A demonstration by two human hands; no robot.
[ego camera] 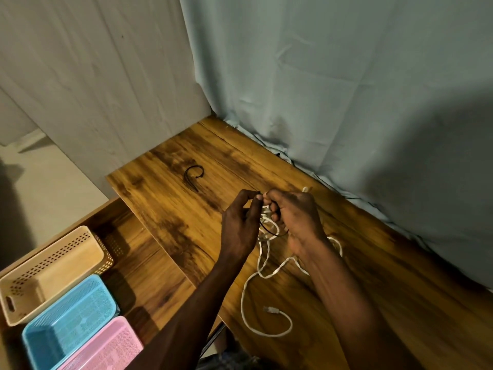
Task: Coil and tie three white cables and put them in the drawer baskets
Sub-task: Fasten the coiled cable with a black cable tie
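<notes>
Step in hand looks like tying the first cable: both hands are up over the desk (pixel 373 276) w/ fingertips meeting. The left hand (pixel 241 225) pinches one end of a thin black tie (pixel 269 231), the right hand (pixel 293 217) pinches the other end while its curled fingers grip a rough bunch of white cable (pixel 266 263). The tie loops under the bunch, not yet cinched (judging by the slack). The rest of the cable trails down below the hands, its plug (pixel 272 310) lying loose near the desk's front edge. Next move prob. calls for threading and pulling the tie snug w/o letting the coil spring apart; the loose tail needs gathering too. Spare ties (pixel 194 178) lie up-left of the left hand. Down-left, well apart, the open drawer (pixel 149 263) holds beige basket (pixel 50 273), blue basket (pixel 69 321), pink basket (pixel 106 348); that path is open. The curtain (pixel 346 89) crowds close on the right.
</notes>
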